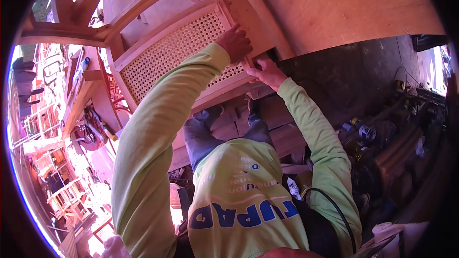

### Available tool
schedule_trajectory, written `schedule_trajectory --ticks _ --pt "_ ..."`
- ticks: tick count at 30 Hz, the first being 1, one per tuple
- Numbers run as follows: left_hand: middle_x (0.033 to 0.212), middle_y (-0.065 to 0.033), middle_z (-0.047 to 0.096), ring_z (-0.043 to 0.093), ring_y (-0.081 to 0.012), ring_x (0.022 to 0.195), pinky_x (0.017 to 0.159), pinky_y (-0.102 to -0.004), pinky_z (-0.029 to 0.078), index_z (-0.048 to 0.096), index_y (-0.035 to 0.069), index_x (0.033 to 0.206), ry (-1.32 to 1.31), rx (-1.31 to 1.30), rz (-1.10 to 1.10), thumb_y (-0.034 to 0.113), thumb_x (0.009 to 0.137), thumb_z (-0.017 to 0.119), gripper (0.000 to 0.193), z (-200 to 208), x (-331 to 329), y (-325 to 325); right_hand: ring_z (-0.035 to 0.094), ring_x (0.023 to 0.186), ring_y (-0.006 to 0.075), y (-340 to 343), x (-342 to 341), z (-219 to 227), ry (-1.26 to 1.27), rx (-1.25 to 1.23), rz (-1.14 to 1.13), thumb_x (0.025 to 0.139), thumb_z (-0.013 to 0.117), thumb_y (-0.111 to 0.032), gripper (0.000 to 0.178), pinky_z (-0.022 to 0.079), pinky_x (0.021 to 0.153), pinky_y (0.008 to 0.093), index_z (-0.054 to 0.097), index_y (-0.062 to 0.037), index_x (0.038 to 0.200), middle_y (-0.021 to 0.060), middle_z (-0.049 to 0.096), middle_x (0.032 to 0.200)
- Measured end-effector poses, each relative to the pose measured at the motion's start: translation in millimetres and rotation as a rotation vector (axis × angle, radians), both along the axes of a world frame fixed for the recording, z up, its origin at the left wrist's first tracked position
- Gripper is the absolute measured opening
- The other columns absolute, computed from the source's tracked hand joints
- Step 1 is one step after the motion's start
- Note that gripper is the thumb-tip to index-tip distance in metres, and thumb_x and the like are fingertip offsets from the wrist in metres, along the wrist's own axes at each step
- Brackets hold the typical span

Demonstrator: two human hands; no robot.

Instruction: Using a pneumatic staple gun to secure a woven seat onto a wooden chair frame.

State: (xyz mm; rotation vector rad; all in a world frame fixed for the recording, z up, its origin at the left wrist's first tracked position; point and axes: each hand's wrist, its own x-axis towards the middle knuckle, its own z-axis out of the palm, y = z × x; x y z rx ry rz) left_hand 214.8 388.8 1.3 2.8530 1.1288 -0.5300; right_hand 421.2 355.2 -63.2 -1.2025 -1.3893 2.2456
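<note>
A wooden chair frame (pixel 165 31) with a woven cane panel (pixel 174 50) lies tilted in front of me. My left hand (pixel 234 44) rests across the side rail at the panel's right end, its fingers curled. Whatever may be under those fingers is hidden. Just below and to the right, my right hand (pixel 268 74) is closed at the rail's near corner. Its thumb and fingers press on the wood, the thumb pointing left.
A broad smooth wooden board (pixel 344 5) stands at the upper right. Hand tools (pixel 103 126) hang or lie at the left, beside wooden pieces. Chair frames (pixel 69 198) stand at the lower left. Dark clutter with a yellow-rimmed roll (pixel 366 133) fills the right side.
</note>
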Motion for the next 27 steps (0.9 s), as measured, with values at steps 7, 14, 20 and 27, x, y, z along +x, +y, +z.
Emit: schedule_trajectory --ticks 7,14,20,27 --pt "0.104 0.0040 0.074 0.062 -0.0220 0.117 0.116 -0.0510 0.034 0.077 0.023 0.098 0.038 0.015 0.040 0.033 0.084 0.074 0.018 4.6 4.0 1.3 0.067 0.102 0.0175 -7.5 -12.3 0.0 -0.155 0.147 -0.037 0.098 0.069 -0.017 0.040 0.064 0.073 0.0318 0.062 0.0020 0.131 0.0116 0.067 0.119" --pt "0.136 -0.0130 0.058 0.048 -0.0354 0.134 0.118 -0.0553 0.033 0.068 0.013 0.118 -0.425 0.372 0.245 0.032 0.074 0.081 0.050 -17.1 -3.3 -44.3 0.069 0.094 0.0187 -5.1 -12.7 -21.7 -0.106 0.116 0.040 0.096 0.069 -0.016 0.032 0.065 0.076 0.0357 0.063 0.0014 0.122 0.0100 0.066 0.115" --pt "0.139 -0.0186 0.052 0.048 -0.0440 0.129 0.109 -0.0543 0.044 0.058 0.007 0.129 -1.020 0.304 0.905 0.015 0.084 0.077 0.049 26.8 14.7 -212.7 0.073 0.090 0.0186 6.0 18.7 -33.0 -0.148 0.131 0.022 0.101 0.066 -0.022 0.030 0.062 0.072 0.0327 0.059 -0.0015 0.123 0.0069 0.068 0.108" --pt "0.131 -0.0164 0.061 0.061 -0.0318 0.118 0.099 -0.0416 0.051 0.058 0.002 0.135 -1.032 0.711 1.872 0.013 0.096 0.070 0.043 10.7 -77.4 -398.4 0.071 0.091 0.0163 9.9 12.8 1.5 -0.142 0.056 0.126 0.103 0.066 -0.026 0.032 0.060 0.075 0.0310 0.058 -0.0040 0.125 0.0043 0.067 0.108"
